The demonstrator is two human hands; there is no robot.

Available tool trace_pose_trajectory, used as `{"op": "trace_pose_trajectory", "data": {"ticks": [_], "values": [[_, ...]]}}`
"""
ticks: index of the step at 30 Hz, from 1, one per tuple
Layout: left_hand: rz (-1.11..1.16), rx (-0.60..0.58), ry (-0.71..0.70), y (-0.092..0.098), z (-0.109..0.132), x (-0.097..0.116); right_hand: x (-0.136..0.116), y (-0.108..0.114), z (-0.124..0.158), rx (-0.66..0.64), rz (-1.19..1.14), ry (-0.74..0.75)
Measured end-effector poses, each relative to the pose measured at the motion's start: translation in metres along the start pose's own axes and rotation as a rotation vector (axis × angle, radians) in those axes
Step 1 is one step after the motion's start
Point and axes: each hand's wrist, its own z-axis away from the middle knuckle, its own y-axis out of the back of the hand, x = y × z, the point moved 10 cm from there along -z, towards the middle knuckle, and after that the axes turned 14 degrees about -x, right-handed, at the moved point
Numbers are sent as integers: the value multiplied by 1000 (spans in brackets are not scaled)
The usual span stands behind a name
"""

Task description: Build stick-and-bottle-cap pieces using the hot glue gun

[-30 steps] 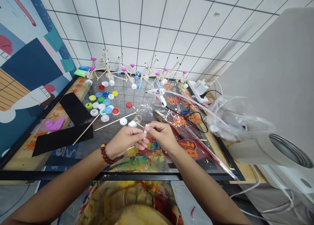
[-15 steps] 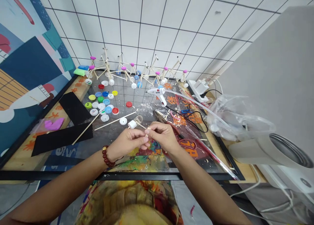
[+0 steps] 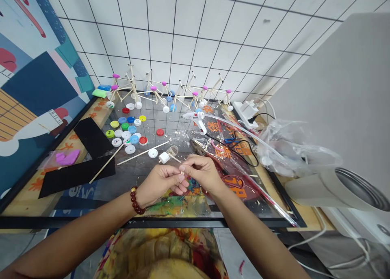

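Observation:
My left hand (image 3: 163,180) and my right hand (image 3: 199,171) meet above the front middle of the table, fingertips pinched close together. Between them is a short pale piece of wooden stick (image 3: 182,173), mostly covered by the fingers. Just beyond the fingertips, a white bottle cap with a stick through it (image 3: 164,157) lies near a clear round cap (image 3: 173,150). Another thin stick (image 3: 174,157) points toward my right fingertips; whether it touches them I cannot tell. A flat white cap with a hole (image 3: 152,153) rests to the left.
Colored bottle caps (image 3: 132,129) are grouped left of centre. Stick-and-cap models (image 3: 154,89) line the back. A glue gun (image 3: 196,120) with a cord, red-handled pliers (image 3: 213,157) and wood scraps lie right of centre. Black strips (image 3: 76,171) and a plastic bag (image 3: 283,143) flank the work area.
The camera view has tilted slightly. Both hands stay together at the same spot, with the fingers shifting only a little around the small stick piece.

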Motion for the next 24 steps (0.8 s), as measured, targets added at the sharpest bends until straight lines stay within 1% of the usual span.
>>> {"op": "trace_pose_trajectory", "data": {"ticks": [3,7,11,13,20,24], "values": [[-42,-39,-12,-3,-2,-3,-4,0,2,4,8,18],[-85,-79,-19,-6,-1,-1,-7,-2,1,-37,-21,23],[-37,-109,-26,-11,1,2,-12,-6,0,-111,0,55],[8,-114,-26,-13,2,3,-14,-6,0,-128,10,81],[37,-103,4,-10,-1,-3,-4,-3,-2,-114,-2,92],[14,-117,15,-9,-2,-3,-6,0,0,-78,-24,102]]}}
